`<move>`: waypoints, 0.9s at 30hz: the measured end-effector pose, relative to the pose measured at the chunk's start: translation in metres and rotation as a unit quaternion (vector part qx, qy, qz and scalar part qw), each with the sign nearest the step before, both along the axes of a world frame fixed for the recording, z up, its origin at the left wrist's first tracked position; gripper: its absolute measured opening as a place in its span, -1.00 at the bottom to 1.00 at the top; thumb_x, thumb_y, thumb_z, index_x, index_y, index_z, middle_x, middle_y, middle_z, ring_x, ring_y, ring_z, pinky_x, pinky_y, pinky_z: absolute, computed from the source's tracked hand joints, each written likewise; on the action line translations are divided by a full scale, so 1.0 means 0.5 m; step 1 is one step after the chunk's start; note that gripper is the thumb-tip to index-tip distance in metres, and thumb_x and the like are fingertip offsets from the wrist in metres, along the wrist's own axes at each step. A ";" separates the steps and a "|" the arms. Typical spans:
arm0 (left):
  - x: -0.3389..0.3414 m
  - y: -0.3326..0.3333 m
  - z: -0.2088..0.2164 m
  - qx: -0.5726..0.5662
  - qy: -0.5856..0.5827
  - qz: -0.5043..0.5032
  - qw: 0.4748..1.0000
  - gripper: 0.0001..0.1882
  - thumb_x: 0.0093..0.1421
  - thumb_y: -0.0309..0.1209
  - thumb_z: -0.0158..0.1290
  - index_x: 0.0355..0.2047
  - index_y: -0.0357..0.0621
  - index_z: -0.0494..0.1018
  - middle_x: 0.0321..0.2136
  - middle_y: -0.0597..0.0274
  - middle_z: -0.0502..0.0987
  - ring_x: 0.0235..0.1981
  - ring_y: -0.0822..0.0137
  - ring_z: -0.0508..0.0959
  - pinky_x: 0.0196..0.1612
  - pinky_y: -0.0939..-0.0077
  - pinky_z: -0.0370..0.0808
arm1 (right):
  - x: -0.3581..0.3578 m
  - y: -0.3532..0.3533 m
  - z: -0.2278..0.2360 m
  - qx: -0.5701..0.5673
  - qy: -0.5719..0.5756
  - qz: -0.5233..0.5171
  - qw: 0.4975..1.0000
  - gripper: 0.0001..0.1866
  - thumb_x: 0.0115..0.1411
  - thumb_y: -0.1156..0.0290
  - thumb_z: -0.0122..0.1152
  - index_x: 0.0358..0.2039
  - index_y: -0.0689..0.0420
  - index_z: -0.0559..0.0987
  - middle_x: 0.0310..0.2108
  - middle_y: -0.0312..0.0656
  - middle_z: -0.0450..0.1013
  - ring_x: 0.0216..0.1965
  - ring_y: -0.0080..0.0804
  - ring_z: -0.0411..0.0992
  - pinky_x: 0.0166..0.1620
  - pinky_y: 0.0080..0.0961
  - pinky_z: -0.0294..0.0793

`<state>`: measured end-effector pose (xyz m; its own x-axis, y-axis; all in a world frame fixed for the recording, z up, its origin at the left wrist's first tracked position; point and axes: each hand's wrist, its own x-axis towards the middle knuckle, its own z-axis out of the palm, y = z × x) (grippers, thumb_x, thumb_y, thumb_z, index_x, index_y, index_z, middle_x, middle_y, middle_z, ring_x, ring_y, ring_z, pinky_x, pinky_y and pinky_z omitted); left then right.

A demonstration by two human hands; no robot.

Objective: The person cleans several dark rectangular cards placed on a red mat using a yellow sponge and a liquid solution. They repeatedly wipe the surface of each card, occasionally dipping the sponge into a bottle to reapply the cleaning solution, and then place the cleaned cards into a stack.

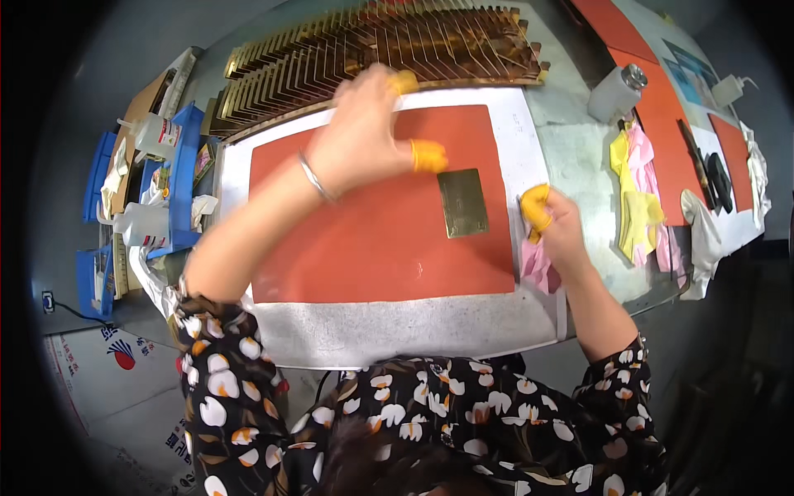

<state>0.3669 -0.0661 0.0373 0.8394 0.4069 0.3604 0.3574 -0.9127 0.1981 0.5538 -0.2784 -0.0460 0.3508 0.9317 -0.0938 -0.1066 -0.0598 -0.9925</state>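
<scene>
The metal plate (464, 203) lay on the red mat (356, 256); looked stiff, slippery, best held by 2 edges; the left hand (360, 132) was splayed; the right hand (564, 234) clutched pink cloth (538, 266).

The person is wearing a black top (496, 405) patterned with white and orange flowers. A slim silver bangle (312, 174) is circling the left wrist (327, 165). Yellow finger cots (428, 156) are covering digits on the left hand (364, 124) and right hand (566, 234).
</scene>
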 end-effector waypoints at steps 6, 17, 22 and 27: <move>-0.005 -0.167 -0.134 -0.168 0.083 0.042 0.981 0.09 -0.41 0.04 0.40 0.06 -0.38 0.22 -0.04 -0.05 0.22 0.02 0.02 0.22 0.07 0.23 0.15 | 0.010 0.020 -0.014 0.032 -0.003 -0.046 0.998 -0.87 0.19 0.39 0.13 -0.40 0.18 0.49 -0.61 -0.39 0.31 -0.66 -0.71 0.23 -0.60 -0.73 0.22; -0.002 -0.180 -0.137 -0.160 0.071 0.094 0.980 -0.08 -0.37 -0.02 0.38 -0.07 -0.38 0.31 -0.11 -0.01 0.26 -0.03 0.09 0.24 -0.01 0.28 0.18 | 0.021 0.015 -0.043 0.037 -0.011 -0.058 0.998 -0.85 0.21 0.35 0.13 -0.40 0.15 0.49 -0.61 -0.42 0.30 -0.67 -0.73 0.22 -0.61 -0.74 0.22; 0.002 -0.207 -0.133 -0.195 0.061 0.103 0.973 -0.06 -0.39 0.00 0.38 -0.08 -0.40 0.31 -0.13 -0.03 0.26 -0.02 0.07 0.23 -0.01 0.25 0.16 | 0.025 0.014 -0.051 0.032 -0.003 -0.053 0.998 -0.89 0.22 0.40 0.10 -0.39 0.15 0.49 -0.63 -0.43 0.27 -0.68 -0.74 0.19 -0.63 -0.74 0.19; 0.011 -0.216 -0.125 -0.184 0.082 0.100 0.974 -0.20 -0.32 -0.15 0.34 -0.16 -0.51 0.33 -0.20 -0.05 0.27 -0.10 0.07 0.27 -0.06 0.30 0.22 | 0.028 0.009 -0.050 0.045 -0.025 -0.043 0.998 -0.88 0.23 0.40 0.08 -0.38 0.16 0.49 -0.64 -0.42 0.28 -0.69 -0.74 0.21 -0.63 -0.75 0.21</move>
<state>0.3723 -0.1743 -0.0251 0.7639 0.6447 0.0271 0.5749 -0.6991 0.4252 0.5676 -0.2739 -0.0709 0.4318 0.9019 0.0089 -0.0582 0.0377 -0.9976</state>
